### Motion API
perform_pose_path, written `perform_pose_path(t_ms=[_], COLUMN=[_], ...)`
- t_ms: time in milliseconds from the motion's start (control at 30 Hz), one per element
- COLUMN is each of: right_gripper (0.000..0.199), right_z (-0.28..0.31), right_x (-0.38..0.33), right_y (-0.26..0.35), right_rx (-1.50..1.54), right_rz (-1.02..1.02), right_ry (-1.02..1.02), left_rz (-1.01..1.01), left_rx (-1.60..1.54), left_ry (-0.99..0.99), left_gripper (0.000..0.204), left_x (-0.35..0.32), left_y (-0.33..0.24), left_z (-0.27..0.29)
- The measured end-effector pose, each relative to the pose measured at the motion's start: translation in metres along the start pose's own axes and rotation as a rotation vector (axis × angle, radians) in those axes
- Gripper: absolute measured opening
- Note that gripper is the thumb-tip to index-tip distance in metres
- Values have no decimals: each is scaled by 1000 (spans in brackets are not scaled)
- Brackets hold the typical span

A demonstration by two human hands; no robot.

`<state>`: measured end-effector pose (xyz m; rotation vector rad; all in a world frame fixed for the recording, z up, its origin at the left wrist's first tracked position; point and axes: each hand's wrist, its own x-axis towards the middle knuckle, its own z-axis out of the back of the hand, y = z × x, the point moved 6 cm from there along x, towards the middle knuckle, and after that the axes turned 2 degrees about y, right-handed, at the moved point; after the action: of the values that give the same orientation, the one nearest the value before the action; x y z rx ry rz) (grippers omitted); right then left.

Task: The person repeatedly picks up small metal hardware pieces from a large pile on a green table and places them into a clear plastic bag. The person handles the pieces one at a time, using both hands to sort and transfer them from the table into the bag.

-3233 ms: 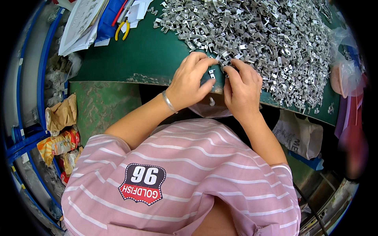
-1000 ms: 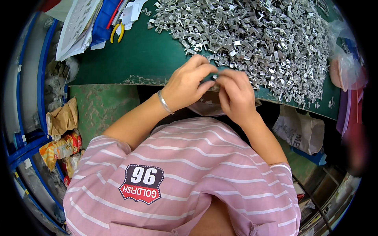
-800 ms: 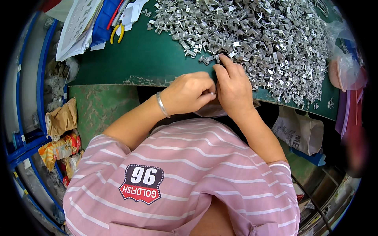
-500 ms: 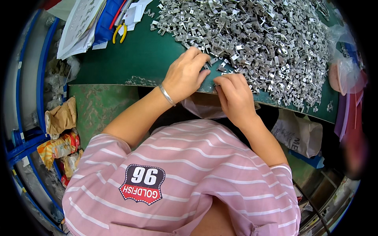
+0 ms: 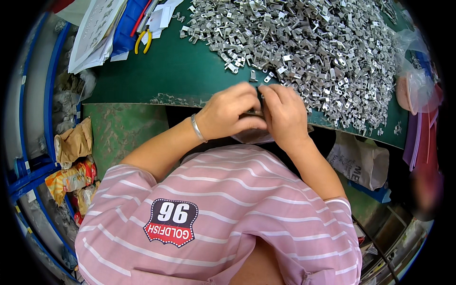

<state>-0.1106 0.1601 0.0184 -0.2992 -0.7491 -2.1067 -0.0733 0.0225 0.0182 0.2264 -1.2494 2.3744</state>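
A large heap of small silvery bent metal brackets (image 5: 313, 52) covers the right part of the green tabletop (image 5: 156, 71). At the table's front edge, just below the heap, my two hands meet. My left hand (image 5: 230, 110), with a silver bangle at the wrist, has curled fingers and its thumb pointing at the other hand; it is slightly blurred. My right hand (image 5: 286, 114) is closed, its fingertips almost touching the left ones. Whatever lies between the fingers is hidden. One loose bracket (image 5: 253, 76) lies on the table just beyond the fingertips.
Yellow-handled pliers (image 5: 143, 42), a blue tray (image 5: 124, 35) and paper sheets (image 5: 95, 33) lie at the far left. A pink container (image 5: 403, 92) with clear plastic hangs over the right edge. Below the table stands a whitish sack (image 5: 359, 159). Blue shelving (image 5: 50, 90) lines the left.
My left hand has drawn back from the heap's edge toward me and to the right, meeting my right hand. Some brackets at the heap's near edge have shifted.
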Motion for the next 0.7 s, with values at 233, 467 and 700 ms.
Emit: perform_pose_path(t_ms=[233, 467, 700], right_gripper=[30, 32, 32], right_z=[2, 13, 1], right_x=[-13, -6, 18], right_y=[-1, -2, 4], right_rx=[220, 163, -184], right_rz=[-14, 38, -71], right_ry=[60, -11, 75], left_rz=[38, -47, -79], left_rx=[226, 128, 80], left_ry=[-66, 105, 0], left_gripper=[29, 26, 19], left_x=[16, -3, -5], left_y=[15, 4, -8], left_z=[0, -6, 6])
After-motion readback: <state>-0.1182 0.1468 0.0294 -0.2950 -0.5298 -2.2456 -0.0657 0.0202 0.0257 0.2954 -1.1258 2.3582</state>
